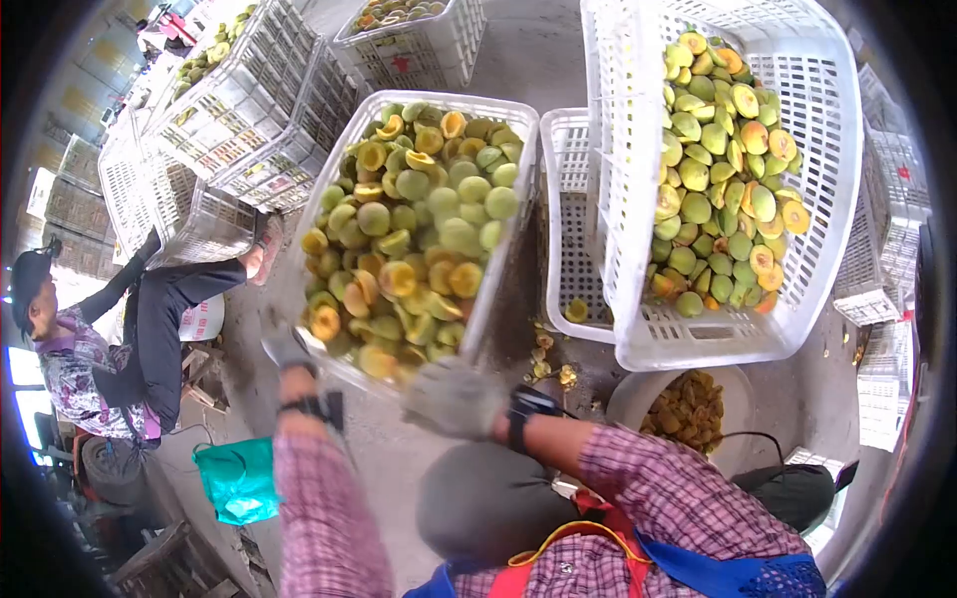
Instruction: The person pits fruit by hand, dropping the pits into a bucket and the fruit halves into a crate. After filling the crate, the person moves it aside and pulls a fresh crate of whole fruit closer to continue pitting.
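A white plastic crate [533, 149] full of green-skinned fruit halves [399, 239] with orange flesh is in front of me, smeared by motion along its near side. My left hand [285, 344], in a grey glove, is closed at the crate's near left corner; its fingers are partly blurred. At the near right corner, my gloved right hand [454, 399] is closed on the rim, its fingertips hard to make out. To the right, a tilted white crate [708, 344] holds more cut fruit [723, 179] and rests over a lower crate [568, 344].
A round tub [623, 404] of brownish pieces stands below the tilted crate. Stacked crates [244, 120] and another fruit crate [454, 50] stand farther back. At left sits another person [100, 369], near a teal bag [239, 480]. Scraps [543, 369] litter the floor.
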